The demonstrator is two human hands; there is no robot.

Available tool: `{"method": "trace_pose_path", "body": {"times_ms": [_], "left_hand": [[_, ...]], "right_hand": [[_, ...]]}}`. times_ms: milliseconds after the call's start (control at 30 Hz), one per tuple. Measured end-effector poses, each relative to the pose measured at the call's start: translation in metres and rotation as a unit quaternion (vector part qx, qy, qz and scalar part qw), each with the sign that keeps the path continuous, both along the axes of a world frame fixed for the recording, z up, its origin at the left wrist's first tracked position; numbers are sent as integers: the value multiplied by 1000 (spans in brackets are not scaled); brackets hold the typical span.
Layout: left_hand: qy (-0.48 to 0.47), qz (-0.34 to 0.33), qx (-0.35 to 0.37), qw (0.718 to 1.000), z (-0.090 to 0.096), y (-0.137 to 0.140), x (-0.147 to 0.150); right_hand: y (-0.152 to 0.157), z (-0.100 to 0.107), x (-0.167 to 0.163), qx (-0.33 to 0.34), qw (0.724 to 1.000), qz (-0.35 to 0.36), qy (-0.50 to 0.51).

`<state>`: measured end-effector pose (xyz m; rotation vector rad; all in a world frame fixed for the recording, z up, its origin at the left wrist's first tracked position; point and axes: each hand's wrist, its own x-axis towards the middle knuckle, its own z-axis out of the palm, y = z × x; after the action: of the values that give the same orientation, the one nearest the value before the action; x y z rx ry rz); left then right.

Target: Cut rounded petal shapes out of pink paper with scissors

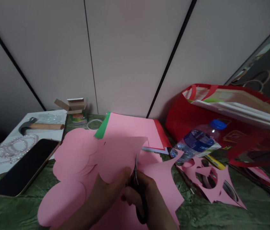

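Note:
My left hand [111, 188] grips the lower edge of a piece of pink paper [119, 156], thumb on top. The paper has a curved cut edge and a small dark mark near its upper left. In my right hand [145, 191] is a pair of scissors [142, 207] with black handles, its blades pointing up at the paper's right edge. Both hands are close together, almost touching. Beneath them lie larger pink sheets [168, 182], and to the left is a pile of rounded pink cutouts [73, 150].
Pink paper scraps [221, 183] with round holes lie at right, near a blue-capped water bottle [197, 140] and a red bag [180, 108]. Coloured sheets [135, 127] are stacked behind. At left are a phone [27, 166], a hammer [43, 126], a bead string [17, 145] and an open small box [77, 115].

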<state>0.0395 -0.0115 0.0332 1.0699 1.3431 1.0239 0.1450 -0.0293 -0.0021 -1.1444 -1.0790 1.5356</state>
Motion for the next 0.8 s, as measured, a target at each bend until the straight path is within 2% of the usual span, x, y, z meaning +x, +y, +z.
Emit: {"method": "trace_pose_path", "body": {"times_ms": [200, 367, 667, 800], "left_hand": [[-22, -7, -6, 1000, 2, 0, -1], [-24, -24, 1, 999, 2, 0, -2], [-24, -1, 25, 999, 0, 1, -3], [-23, -3, 21, 1000, -1, 2, -4]], "right_hand": [[0, 5, -2, 0, 1000, -6, -3], [1, 11, -5, -33, 999, -17, 8], [0, 3, -5, -24, 999, -25, 35], [-1, 5, -3, -33, 999, 1, 29]]}}
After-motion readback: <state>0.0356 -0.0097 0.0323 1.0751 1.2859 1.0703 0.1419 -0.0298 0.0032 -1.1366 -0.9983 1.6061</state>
